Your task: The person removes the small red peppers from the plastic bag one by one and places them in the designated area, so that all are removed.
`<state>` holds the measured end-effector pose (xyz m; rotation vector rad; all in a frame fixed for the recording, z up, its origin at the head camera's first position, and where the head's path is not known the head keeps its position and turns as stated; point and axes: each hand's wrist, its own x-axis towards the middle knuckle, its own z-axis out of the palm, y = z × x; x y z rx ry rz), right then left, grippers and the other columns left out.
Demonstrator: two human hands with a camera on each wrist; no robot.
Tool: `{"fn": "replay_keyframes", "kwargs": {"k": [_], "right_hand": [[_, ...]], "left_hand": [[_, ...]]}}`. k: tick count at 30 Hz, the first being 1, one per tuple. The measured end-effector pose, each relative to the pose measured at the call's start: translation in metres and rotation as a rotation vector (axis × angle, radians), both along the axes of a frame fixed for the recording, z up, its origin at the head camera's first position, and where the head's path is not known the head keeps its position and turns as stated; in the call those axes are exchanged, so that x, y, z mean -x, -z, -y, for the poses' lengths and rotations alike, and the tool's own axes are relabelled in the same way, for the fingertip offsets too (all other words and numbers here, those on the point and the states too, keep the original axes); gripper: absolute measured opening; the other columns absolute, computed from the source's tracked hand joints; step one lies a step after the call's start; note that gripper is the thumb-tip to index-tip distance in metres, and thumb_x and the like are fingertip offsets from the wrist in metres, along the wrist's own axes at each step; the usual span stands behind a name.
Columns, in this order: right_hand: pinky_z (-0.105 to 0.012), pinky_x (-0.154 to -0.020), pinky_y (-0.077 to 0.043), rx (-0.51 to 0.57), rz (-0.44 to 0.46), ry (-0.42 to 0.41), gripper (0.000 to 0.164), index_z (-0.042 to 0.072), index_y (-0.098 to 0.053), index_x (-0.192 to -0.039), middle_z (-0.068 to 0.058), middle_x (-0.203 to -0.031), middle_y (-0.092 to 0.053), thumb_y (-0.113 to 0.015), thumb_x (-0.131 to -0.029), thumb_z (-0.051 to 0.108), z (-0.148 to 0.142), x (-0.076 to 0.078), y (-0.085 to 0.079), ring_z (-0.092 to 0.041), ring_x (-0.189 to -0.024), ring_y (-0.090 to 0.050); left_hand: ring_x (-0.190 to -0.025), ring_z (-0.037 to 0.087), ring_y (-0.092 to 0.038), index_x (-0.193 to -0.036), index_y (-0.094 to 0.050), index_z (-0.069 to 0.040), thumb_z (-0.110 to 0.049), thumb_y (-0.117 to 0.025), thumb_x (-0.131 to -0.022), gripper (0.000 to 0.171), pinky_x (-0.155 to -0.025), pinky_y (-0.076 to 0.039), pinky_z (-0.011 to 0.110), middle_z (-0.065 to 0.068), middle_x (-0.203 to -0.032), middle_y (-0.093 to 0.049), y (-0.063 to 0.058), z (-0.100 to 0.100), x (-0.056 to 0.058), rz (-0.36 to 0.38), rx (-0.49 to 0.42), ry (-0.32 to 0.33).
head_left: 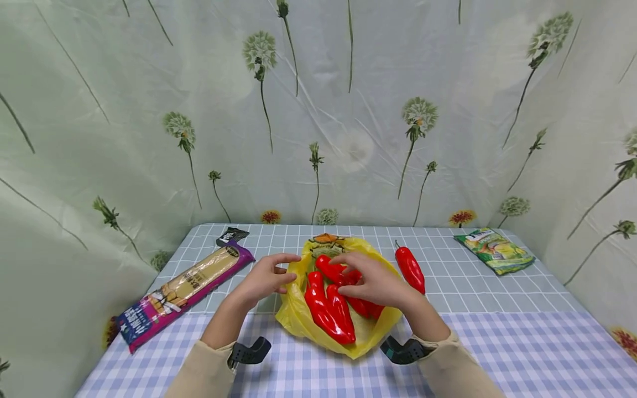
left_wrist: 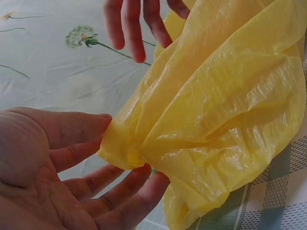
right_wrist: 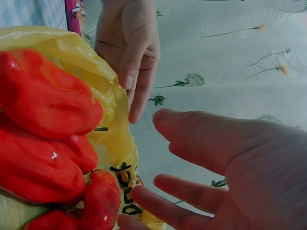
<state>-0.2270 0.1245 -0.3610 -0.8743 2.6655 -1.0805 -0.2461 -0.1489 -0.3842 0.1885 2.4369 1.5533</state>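
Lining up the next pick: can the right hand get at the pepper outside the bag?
Probably yes: the right hand looks empty, and the loose pepper lies uncovered on the table just right of the yellow bag.

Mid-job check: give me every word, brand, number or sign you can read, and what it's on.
None reads with certainty.
Yellow bag: black lettering, sideways in the right wrist view; not legible.
Purple packet: Chinese-looking characters; too small.
Green packet: white lettering across the top; too small.
Small black packet: pale marks; too small.
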Motion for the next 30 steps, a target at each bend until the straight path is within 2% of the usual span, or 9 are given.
{"fn": "replay_keyframes", "kwargs": {"k": [3,11,16,21,30], "right_hand": [[-0.04,-0.087,-0.059,-0.027,0.017,-0.023,0.054,0.014,-0.056,-0.137,-0.008,-0.133,-0.061,-0.077,-0.087,0.02,0.003,-0.001,0.003,-0.026,-0.11,-0.065],[-0.034,-0.084,-0.059,-0.054,0.074,-0.055,0.052,0.015,-0.058,-0.136,-0.008,-0.125,-0.064,-0.076,-0.088,0.023,0.01,-0.002,0.01,-0.019,-0.1,-0.063],[-0.034,-0.084,-0.059,-0.049,0.113,-0.055,0.051,0.018,-0.057,-0.136,-0.005,-0.128,-0.063,-0.075,-0.089,0.026,0.018,-0.006,0.013,-0.019,-0.106,-0.061],[-0.042,-0.088,-0.059,-0.1,0.097,-0.007,0.056,0.022,-0.056,-0.138,-0.001,-0.134,-0.06,-0.077,-0.086,0.032,0.028,-0.01,0.017,-0.019,-0.115,-0.058],[-0.034,-0.079,-0.06,-0.152,0.038,0.021,0.06,0.023,-0.055,-0.137,0.002,-0.121,-0.061,-0.079,-0.083,0.036,0.04,-0.013,0.027,-0.014,-0.104,-0.058]], "left_hand": [[-0.118,0.031,-0.062,-0.133,-0.063,-0.014,-0.011,-0.066,-0.094,0.039,-0.078,-0.062,0.036,0.014,-0.14,-0.058,0.0,0.0,-0.001,0.003,-0.001,-0.004],[-0.118,0.031,-0.062,-0.133,-0.063,-0.014,-0.01,-0.065,-0.095,0.038,-0.078,-0.062,0.036,0.014,-0.14,-0.058,0.0,0.0,0.001,-0.004,-0.014,0.006],[-0.12,0.032,-0.061,-0.133,-0.063,-0.014,-0.011,-0.065,-0.095,0.038,-0.079,-0.062,0.037,0.014,-0.141,-0.058,0.001,0.001,0.002,0.002,-0.022,0.013],[-0.122,0.033,-0.06,-0.133,-0.063,-0.014,-0.012,-0.065,-0.095,0.038,-0.08,-0.062,0.037,0.013,-0.142,-0.057,0.0,0.001,0.001,0.002,-0.018,0.012],[-0.123,0.034,-0.059,-0.133,-0.063,-0.015,-0.013,-0.066,-0.095,0.038,-0.078,-0.062,0.036,0.013,-0.143,-0.057,0.0,0.001,0.001,0.002,-0.008,0.007]]}}
